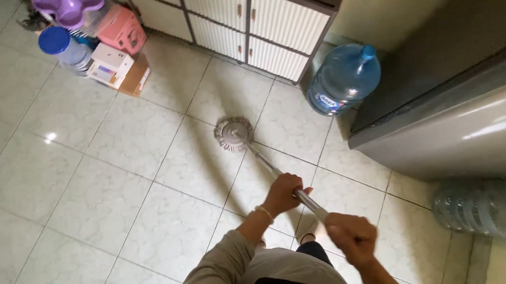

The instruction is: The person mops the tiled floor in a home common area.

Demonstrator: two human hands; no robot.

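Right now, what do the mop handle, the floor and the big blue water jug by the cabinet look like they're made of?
The mop handle looks like bare metal, probably steel or aluminium: thin, silver-grey, with a bright sheen. The floor looks like glazed ceramic tile: pale mottled squares with dark grout lines and a sharp light reflection. The water jug looks like translucent blue plastic, with a glossy, see-through body.

Head-worn camera, looking steeply down.
It faces the tiled floor from standing height, cabinets along the frame's top edge.
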